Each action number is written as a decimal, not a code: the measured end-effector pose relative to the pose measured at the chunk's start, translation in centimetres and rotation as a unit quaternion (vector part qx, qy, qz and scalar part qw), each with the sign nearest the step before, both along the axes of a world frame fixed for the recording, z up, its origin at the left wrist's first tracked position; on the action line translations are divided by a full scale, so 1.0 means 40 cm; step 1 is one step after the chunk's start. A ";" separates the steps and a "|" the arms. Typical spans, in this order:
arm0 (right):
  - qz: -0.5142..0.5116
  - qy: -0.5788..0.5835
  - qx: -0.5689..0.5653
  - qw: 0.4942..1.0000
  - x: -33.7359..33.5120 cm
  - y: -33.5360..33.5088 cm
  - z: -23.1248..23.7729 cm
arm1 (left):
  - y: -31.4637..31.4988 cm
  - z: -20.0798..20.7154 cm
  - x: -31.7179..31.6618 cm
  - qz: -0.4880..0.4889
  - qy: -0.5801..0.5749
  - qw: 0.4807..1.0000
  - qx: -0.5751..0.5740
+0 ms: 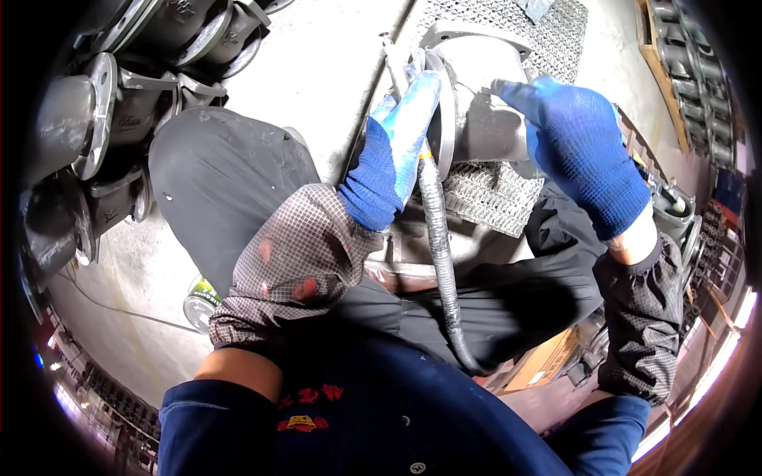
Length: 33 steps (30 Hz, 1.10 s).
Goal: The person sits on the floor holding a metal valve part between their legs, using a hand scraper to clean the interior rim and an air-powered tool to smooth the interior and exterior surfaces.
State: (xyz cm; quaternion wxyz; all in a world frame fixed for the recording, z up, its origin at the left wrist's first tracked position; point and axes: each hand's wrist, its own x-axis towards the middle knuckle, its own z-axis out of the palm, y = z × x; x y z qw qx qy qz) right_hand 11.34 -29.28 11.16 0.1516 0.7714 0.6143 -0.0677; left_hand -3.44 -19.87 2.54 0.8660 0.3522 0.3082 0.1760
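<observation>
A grey metal casting with flanged ends lies on a mesh mat in front of me. My left hand, in a blue glove, is closed around a slim hand tool beside the casting's left flange. A ribbed hose runs from below that hand down across my lap. My right hand, also gloved in blue, is at the casting's right side. Its index finger stretches over the casting's upper surface; the other fingers are partly hidden, and contact is hard to tell.
Several flanged castings are stacked at the left. More dark parts stand in a wooden-edged crate at the far right. The woven mat lies under the casting, between my bent legs. A can stands by my left leg.
</observation>
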 end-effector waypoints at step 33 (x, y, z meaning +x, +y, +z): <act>-0.220 0.526 0.347 0.745 0.007 0.086 -0.112 | -0.004 -0.030 0.001 0.017 -0.032 0.999 -0.026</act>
